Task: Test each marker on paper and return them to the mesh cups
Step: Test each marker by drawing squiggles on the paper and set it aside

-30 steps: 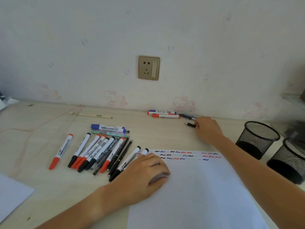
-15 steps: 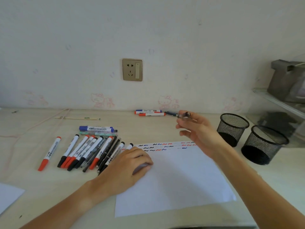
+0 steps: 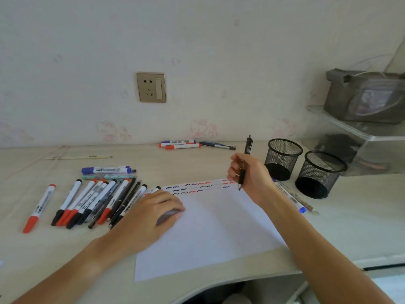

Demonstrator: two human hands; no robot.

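My right hand (image 3: 252, 175) grips a black pen (image 3: 245, 162) almost upright, its tip just above the top right of the white paper (image 3: 210, 229). Rows of black, blue and red squiggles (image 3: 197, 187) run along the paper's top edge. My left hand (image 3: 153, 210) presses flat on the paper's left side. A row of several markers (image 3: 94, 201) with red and black caps lies left of the paper. Two black mesh cups (image 3: 282, 159) (image 3: 320, 174) stand at the right, both apparently empty.
Three pens (image 3: 182, 145) lie by the wall at the back. A blue-capped marker (image 3: 289, 197) and a pencil lie right of the paper near the cups. A clear shelf (image 3: 350, 128) with a grey bag sits at the far right. The desk edge curves in front right.
My right hand picked the black pen up from the back of the desk, brought it toward the paper and turned it upright. The view shifted right; my left hand stayed on the paper.
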